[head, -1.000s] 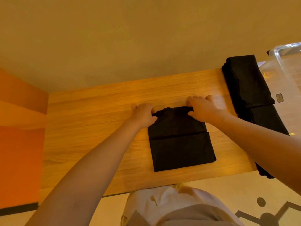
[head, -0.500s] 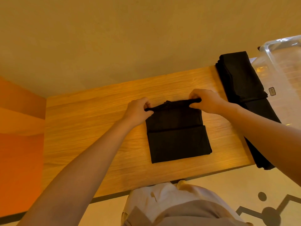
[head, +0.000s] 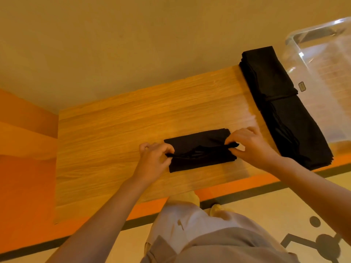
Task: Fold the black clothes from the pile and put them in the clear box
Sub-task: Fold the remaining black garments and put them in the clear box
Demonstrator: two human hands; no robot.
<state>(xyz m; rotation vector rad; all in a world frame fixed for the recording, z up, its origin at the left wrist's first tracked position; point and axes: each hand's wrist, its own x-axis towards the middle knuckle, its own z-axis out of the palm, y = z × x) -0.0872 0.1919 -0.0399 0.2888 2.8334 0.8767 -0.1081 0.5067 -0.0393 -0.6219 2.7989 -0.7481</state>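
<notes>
A black garment (head: 197, 143) lies folded into a short band on the wooden table (head: 117, 133). My left hand (head: 153, 158) pinches its folded-over edge at the left end. At the right end, my right hand (head: 248, 145) pinches the same edge. That edge is held a little above the lower layer, about halfway across the cloth. A pile of black clothes (head: 281, 103) runs along the table's right side. The clear box (head: 326, 78) stands just right of the pile.
The table's near edge is close to my body, with light trousers and a shoe below it. An orange wall panel is at the left. The floor at the lower right carries a dark line-and-circle pattern.
Both hands have pulled the garment's far edge toward me and folded it over the near half, making the cloth about half as deep. The camera has tilted, shifting the table lower in view.
</notes>
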